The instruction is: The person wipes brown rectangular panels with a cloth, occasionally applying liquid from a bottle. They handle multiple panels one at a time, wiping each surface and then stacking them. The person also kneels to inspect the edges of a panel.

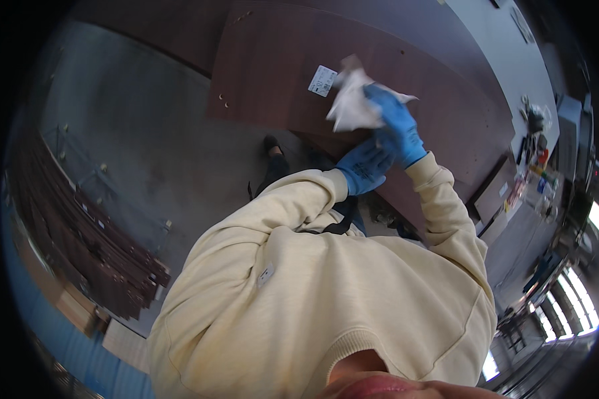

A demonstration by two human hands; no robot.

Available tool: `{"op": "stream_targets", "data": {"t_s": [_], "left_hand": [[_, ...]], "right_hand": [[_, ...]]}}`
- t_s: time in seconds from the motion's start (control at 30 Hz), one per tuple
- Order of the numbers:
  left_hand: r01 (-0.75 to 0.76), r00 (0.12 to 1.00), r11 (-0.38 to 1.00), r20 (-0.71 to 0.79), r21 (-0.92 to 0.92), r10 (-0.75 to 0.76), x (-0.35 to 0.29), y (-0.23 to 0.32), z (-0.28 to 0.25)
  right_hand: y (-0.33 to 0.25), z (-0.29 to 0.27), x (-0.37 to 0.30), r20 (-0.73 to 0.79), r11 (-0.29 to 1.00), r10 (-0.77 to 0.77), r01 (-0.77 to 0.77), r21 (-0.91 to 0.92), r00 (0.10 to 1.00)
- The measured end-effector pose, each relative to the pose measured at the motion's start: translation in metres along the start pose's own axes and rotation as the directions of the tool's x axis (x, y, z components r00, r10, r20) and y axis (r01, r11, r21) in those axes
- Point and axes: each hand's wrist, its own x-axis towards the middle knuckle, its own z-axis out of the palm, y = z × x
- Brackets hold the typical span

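My right hand (pixel 399 130), in a blue glove, is closed on a crumpled white cloth (pixel 354 103) over a dark reddish-brown panel (pixel 259 66). The cloth is smeared by motion, and its loose end reaches past a white printed label (pixel 323 80) on the panel. My left hand (pixel 363 167), gloved in blue too, is at the panel's near edge, just below the right hand. Its fingers look stretched out, with their tips partly hidden close to the right wrist. I cannot tell whether it presses on the panel.
More brown panels (pixel 86 239) are stacked on the floor at the left, beside a rack frame. A pale table (pixel 512 60) runs along the far right. Small tools and bottles (pixel 542 183) stand at the right. A person's dark shoe (pixel 271 143) shows below the panel.
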Motion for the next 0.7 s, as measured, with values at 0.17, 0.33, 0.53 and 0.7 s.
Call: {"op": "stream_targets", "data": {"t_s": [0.17, 0.33, 0.53, 0.7], "left_hand": [[0.215, 0.976, 0.971, 0.011, -0.102, -0.215, -0.007, 0.012, 0.028], [0.119, 0.970, 0.991, 0.203, 0.067, -0.131, -0.004, 0.013, 0.009], [0.173, 0.983, 0.958, 0.104, -0.229, -0.153, -0.015, 0.019, 0.051], [0.044, 0.998, 0.959, -0.024, -0.280, -0.052, 0.010, 0.013, 0.125]], "right_hand": [[-0.002, 0.026, 0.040, 0.272, 0.857, -0.483, 0.513, -0.047, 0.832], [-0.061, 0.099, 0.168, 0.232, 0.712, -0.687, 0.702, 0.028, 0.688], [-0.100, 0.156, 0.249, 0.015, 0.588, -0.807, 0.807, -0.054, 0.590], [-0.070, 0.069, 0.152, 0.245, 0.675, -0.727, 0.733, 0.084, 0.642]]}}
